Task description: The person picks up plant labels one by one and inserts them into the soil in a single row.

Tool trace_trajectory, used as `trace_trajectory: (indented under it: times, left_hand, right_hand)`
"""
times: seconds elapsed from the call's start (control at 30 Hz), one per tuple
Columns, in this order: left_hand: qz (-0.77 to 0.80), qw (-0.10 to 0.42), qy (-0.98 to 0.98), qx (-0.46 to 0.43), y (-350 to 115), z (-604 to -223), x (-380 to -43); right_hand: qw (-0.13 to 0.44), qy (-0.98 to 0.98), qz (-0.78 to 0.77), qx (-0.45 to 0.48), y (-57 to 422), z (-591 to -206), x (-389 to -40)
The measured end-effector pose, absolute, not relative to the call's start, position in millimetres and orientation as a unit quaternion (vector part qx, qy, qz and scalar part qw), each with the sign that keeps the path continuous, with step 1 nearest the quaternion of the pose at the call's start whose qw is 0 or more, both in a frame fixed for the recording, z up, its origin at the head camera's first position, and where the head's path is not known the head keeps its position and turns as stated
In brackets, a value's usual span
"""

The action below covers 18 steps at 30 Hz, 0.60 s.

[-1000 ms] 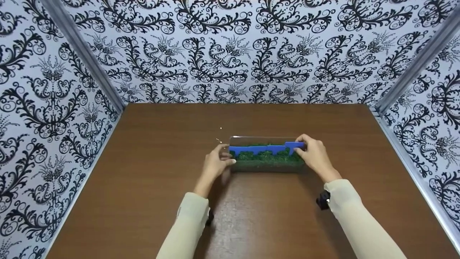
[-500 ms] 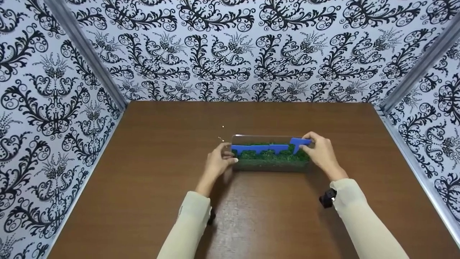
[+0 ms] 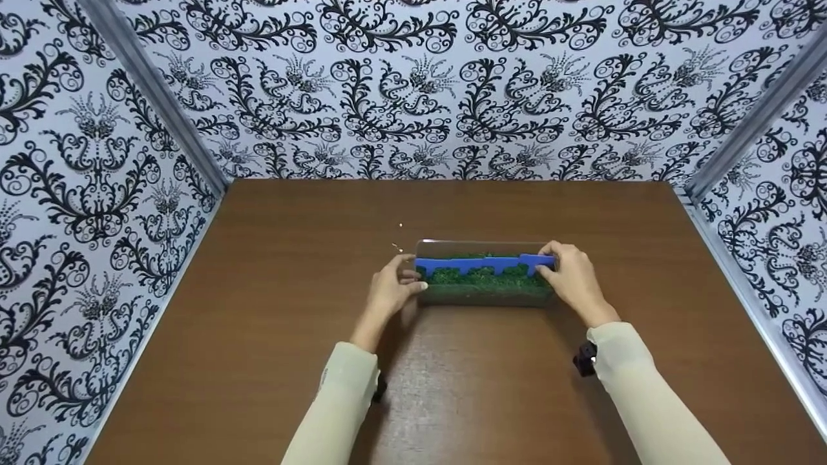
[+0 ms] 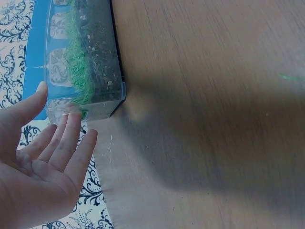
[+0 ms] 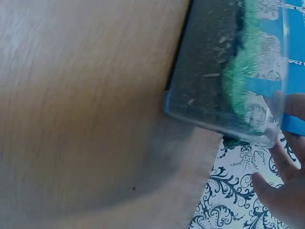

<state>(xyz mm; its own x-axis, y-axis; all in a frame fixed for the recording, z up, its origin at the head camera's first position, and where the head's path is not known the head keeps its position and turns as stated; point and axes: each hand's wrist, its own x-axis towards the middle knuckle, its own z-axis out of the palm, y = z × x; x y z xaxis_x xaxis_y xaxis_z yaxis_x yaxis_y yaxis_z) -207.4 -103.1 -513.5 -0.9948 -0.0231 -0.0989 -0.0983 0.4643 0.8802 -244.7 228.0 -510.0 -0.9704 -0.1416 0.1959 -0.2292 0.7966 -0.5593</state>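
Observation:
A long clear plastic box [image 3: 484, 297] sits on the table, with dark soil showing through its wall and green artificial grass [image 3: 478, 278] on top. Blue flat pieces [image 3: 452, 265] stand side by side in a row in the grass. At the right end, my right hand [image 3: 575, 281] pinches a blue T-shaped piece [image 3: 530, 259] between thumb and fingers, its stem down in the box. My left hand [image 3: 387, 290] rests against the box's left end, thumb at the front rim, fingers loosely extended along the end wall [image 4: 88, 109].
The brown wooden table [image 3: 291, 278] spreads around the box. Patterned black-and-white walls [image 3: 413, 97] enclose it at the back and sides. Small bright specks [image 3: 398, 248] lie behind the box's left end, and a green strand [image 4: 289, 77] shows on the table.
The blue T-shaped piece in my right hand tilted and rose, then came down level with the row. My left hand has stayed at the box's left end.

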Motion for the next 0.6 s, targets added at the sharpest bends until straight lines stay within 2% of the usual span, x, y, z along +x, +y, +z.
trace_trajectory:
  times: [0.3, 0.6]
  left_hand:
    - [0.518, 0.038, 0.854, -0.036, -105, -516, -206]
    - [0.463, 0.054, 0.884, -0.031, -114, -503, -203]
  right_hand:
    - [0.068, -0.946, 0.301, 0.103, 228, -517, -243]
    - [0.035, -0.912, 0.391, 0.122, 236, -507, -243]
